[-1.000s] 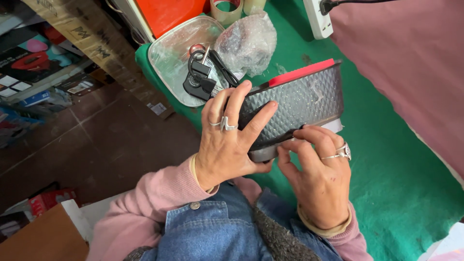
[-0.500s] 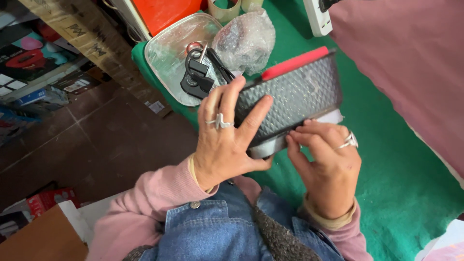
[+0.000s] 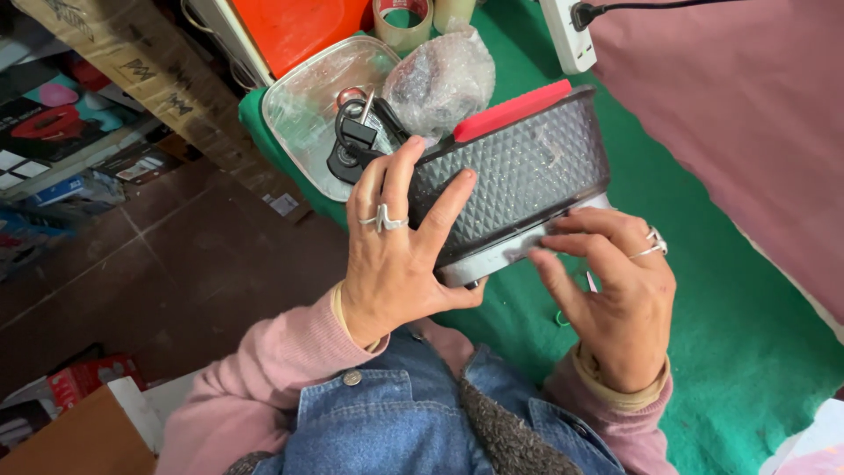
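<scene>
The left hand (image 3: 396, 255) is wrapped around the near end of a dark grey pot (image 3: 519, 171) with a diamond-patterned wall, fingers spread over the side and thumb hooked under its pale base, so it grips the pot firmly. The right hand (image 3: 615, 290) is half open, its fingertips (image 3: 563, 242) pressed against the pale lower edge of the pot rather than closed about it. Both hands wear silver rings, and pink sleeves run back from the wrists to a denim garment below. The pot is held tilted on its side just above the green-covered desk (image 3: 730, 352), with a red handle (image 3: 512, 110) along its upper edge. Just beyond the pot on its left lies a clear glass lid (image 3: 303, 123) with a black knob and cord (image 3: 352, 141) resting on it, and a crumpled clear plastic bag (image 3: 440, 79) sits touching the pot's far side. Farther behind the pot stand an orange box (image 3: 299, 26) and a roll of tape (image 3: 403, 19). A white power strip (image 3: 567, 35) lies beyond the pot to the right, beside a mauve cloth (image 3: 730, 123). Left of the pot the tiled floor (image 3: 176, 264) holds cardboard boxes (image 3: 97, 44).
</scene>
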